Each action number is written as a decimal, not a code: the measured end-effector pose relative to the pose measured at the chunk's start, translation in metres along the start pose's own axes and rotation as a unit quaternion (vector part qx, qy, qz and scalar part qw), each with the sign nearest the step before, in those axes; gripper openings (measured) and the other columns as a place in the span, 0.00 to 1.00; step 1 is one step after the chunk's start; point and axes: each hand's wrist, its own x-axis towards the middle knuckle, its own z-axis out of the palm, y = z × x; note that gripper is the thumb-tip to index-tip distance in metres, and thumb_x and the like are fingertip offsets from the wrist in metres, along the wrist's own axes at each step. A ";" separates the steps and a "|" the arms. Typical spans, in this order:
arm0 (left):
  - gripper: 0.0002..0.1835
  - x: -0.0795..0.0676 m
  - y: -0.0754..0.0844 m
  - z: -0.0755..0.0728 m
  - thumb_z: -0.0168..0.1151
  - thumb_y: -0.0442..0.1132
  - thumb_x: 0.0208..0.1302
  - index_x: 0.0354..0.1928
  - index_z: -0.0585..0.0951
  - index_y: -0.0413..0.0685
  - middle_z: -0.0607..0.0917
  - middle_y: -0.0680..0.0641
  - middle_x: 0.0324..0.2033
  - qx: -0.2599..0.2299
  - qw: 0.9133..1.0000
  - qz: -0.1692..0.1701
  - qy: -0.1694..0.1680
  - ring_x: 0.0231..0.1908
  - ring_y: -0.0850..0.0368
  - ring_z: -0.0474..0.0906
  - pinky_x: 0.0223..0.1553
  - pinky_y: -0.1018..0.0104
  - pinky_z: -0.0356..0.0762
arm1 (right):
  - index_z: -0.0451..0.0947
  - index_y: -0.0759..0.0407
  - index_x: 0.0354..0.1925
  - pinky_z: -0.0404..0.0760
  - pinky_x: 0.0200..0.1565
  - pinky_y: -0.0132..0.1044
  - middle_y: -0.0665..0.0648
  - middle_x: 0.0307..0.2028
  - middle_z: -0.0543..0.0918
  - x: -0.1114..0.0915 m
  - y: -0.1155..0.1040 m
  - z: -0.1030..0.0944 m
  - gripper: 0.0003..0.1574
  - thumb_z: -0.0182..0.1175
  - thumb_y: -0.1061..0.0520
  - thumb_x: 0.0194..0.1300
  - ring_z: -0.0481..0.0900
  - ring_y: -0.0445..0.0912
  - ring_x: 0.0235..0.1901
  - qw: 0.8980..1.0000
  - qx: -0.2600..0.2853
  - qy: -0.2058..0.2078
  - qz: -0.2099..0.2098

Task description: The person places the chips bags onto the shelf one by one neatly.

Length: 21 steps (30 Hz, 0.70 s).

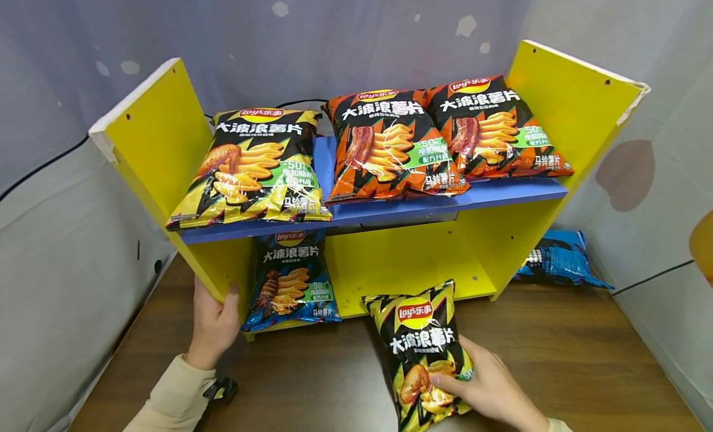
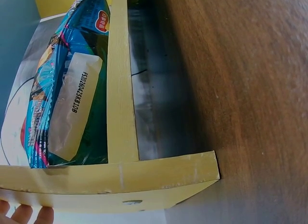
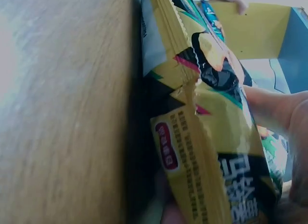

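A yellow and black bag of potato chips [image 1: 414, 339] is in my right hand [image 1: 492, 382], the thumb across its front. In the right wrist view the bag's crimped side [image 3: 207, 113] faces the camera, close beside the tabletop. At the left, my left hand [image 1: 214, 324] grips the side panel of a yellow and blue shelf [image 1: 390, 209], its thumb at the front edge. Fingertips [image 2: 45, 215] touch the panel's outer face in the left wrist view. Just inside that panel, a blue and black chip bag [image 1: 292, 283] stands on the lower level.
On the upper level lie a yellow and black chip bag [image 1: 250, 166] and two orange and black bags [image 1: 390, 147]. Behind the shelf's right side a blue bag [image 1: 562, 259] rests on the wooden table [image 1: 585, 351]. Curtain-like fabric [image 1: 356, 42] and dark cables are behind.
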 end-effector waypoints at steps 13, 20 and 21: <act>0.37 -0.003 -0.005 0.000 0.49 0.14 0.59 0.73 0.60 0.27 0.71 0.29 0.59 -0.006 1.000 0.005 0.009 0.61 0.56 0.73 0.67 0.75 0.68 | 0.76 0.56 0.69 0.77 0.64 0.56 0.56 0.60 0.86 0.035 -0.026 -0.007 0.38 0.70 0.43 0.66 0.81 0.55 0.63 0.993 0.068 0.031 -0.093; 0.36 -0.003 -0.006 0.001 0.49 0.14 0.59 0.72 0.61 0.27 0.71 0.30 0.57 -0.003 1.000 0.002 0.012 0.58 0.56 0.73 0.65 0.75 0.68 | 0.62 0.71 0.75 0.65 0.72 0.64 0.73 0.73 0.68 0.084 -0.047 -0.015 0.51 0.63 0.38 0.71 0.66 0.68 0.73 0.996 0.062 0.014 -0.054; 0.36 -0.003 -0.006 0.001 0.49 0.14 0.59 0.72 0.60 0.27 0.71 0.29 0.57 -0.005 1.000 0.003 0.010 0.58 0.56 0.73 0.65 0.75 0.68 | 0.63 0.70 0.75 0.66 0.71 0.64 0.71 0.73 0.69 0.091 -0.048 -0.014 0.50 0.63 0.38 0.71 0.67 0.67 0.73 0.996 0.062 0.013 -0.055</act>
